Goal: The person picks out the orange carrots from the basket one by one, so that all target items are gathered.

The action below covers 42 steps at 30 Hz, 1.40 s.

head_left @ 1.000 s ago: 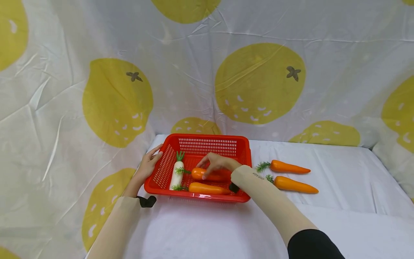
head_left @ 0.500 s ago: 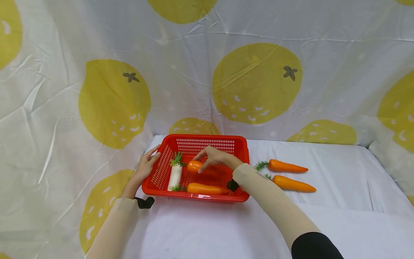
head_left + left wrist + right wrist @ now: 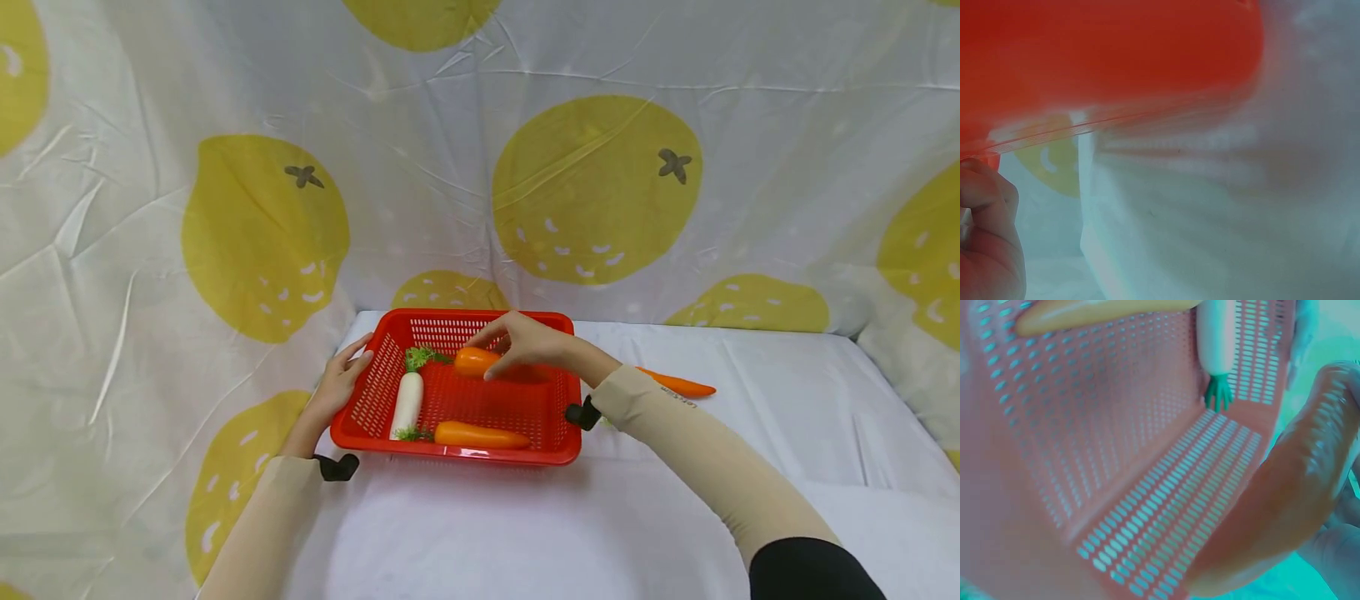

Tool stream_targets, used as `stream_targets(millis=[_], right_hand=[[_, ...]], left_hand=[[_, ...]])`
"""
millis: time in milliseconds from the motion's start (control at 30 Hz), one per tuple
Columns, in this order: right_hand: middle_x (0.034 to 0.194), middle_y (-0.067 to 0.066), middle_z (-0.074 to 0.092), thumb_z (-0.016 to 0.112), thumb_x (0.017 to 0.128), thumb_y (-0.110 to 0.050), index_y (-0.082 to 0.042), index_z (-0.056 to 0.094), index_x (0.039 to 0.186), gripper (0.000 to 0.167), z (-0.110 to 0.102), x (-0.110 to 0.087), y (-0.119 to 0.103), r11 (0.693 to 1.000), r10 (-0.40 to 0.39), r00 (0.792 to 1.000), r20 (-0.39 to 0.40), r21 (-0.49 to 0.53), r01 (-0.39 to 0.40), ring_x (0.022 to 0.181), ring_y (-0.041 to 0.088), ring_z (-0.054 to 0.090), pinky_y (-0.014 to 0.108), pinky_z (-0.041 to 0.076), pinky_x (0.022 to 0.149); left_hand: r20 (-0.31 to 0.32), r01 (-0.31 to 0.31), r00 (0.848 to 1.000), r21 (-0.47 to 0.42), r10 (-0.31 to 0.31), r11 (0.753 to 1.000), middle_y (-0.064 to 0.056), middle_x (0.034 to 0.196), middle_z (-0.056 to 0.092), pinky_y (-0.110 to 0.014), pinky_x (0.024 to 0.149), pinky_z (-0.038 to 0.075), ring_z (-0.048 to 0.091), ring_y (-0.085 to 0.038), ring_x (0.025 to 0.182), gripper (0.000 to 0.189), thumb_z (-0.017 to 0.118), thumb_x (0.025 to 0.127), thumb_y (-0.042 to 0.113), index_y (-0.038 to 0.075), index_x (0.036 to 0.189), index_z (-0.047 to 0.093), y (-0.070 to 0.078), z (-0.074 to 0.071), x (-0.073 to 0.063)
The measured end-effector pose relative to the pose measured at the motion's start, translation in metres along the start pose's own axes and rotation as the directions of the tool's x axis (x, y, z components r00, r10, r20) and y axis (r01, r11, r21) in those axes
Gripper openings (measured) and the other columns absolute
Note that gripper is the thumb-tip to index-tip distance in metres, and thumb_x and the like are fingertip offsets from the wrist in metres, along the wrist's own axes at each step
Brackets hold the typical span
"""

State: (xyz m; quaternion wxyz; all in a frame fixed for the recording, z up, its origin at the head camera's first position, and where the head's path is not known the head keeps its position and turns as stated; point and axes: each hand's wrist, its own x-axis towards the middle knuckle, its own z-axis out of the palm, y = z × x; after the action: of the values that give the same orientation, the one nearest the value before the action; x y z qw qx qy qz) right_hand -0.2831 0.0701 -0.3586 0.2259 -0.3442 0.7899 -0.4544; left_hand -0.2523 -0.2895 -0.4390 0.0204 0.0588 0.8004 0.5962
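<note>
A red plastic basket (image 3: 480,454) with slotted walls stands in front of me in the head view. At its left side my left hand (image 3: 337,390) grips the rim; the left wrist view shows that hand low at the left against the red wall. Over the basket my right hand (image 3: 528,342) pinches a carrot (image 3: 472,362) near its thick, leafy end, and fingers hide part of it. The right wrist view has this carrot (image 3: 1297,481) raised above the basket's far wall. Inside lie a white radish (image 3: 407,404) with green leaves and another carrot (image 3: 480,435) along the near side.
On the white-covered table (image 3: 795,417) right of the basket, a loose carrot (image 3: 686,386) shows, partly behind my right sleeve. Some green leaf tips poke out beside the right wrist. A lemon-print cloth (image 3: 420,167) hangs behind and at the left.
My right hand has lifted the carrot from the basket floor and moved it up, away and rightward. The right forearm now covers much of the loose carrots. My left hand stays on the rim.
</note>
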Motion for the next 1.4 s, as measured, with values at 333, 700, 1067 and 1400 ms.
stream_targets(millis=[333,700,1067,1400], right_hand=[[0.115,0.005,0.07,0.083,0.081,-0.006,-0.007,0.065,0.132,0.054,-0.026,-0.043,0.001,0.999,-0.037,0.999,-0.004,-0.029,0.037,0.098,0.022,0.068,0.035,0.055,0.087],[0.113,0.009,0.07,0.082,0.081,-0.003,0.001,0.063,0.132,0.054,-0.039,-0.085,0.004,0.999,-0.043,0.999,0.001,-0.018,0.043,0.097,0.026,0.066,0.036,0.055,0.086],[0.109,0.006,0.071,0.083,0.083,-0.013,-0.009,0.066,0.131,0.052,-0.039,-0.126,0.023,0.995,0.098,0.994,-0.044,0.006,-0.098,0.097,0.026,0.067,0.037,0.057,0.082],[0.11,0.008,0.071,0.083,0.083,-0.012,-0.005,0.067,0.129,0.05,-0.043,-0.157,0.043,0.996,0.075,0.997,-0.036,-0.04,-0.077,0.098,0.026,0.067,0.032,0.056,0.086]], left_hand=[[-0.021,-0.012,1.0,0.033,0.012,0.999,-0.04,0.127,0.053,-0.032,0.069,0.059,0.068,-0.031,0.087,0.054,0.043,0.108,0.024,0.008,0.158,0.029,-0.005,0.001,0.001],[-0.016,0.007,1.0,0.036,-0.007,0.999,-0.04,0.129,0.052,-0.036,0.069,0.06,0.067,-0.04,0.09,0.056,0.044,0.108,0.025,0.009,0.159,0.026,-0.003,0.001,0.002],[-0.027,0.013,1.0,0.03,-0.012,0.999,-0.039,0.13,0.052,-0.033,0.069,0.06,0.069,-0.028,0.086,0.057,0.045,0.108,0.027,0.009,0.158,0.028,-0.004,0.002,-0.001],[-0.03,0.007,1.0,0.037,-0.006,0.999,-0.04,0.126,0.054,-0.031,0.067,0.059,0.069,-0.025,0.084,0.056,0.046,0.108,0.028,0.009,0.158,0.029,-0.006,0.001,0.001]])
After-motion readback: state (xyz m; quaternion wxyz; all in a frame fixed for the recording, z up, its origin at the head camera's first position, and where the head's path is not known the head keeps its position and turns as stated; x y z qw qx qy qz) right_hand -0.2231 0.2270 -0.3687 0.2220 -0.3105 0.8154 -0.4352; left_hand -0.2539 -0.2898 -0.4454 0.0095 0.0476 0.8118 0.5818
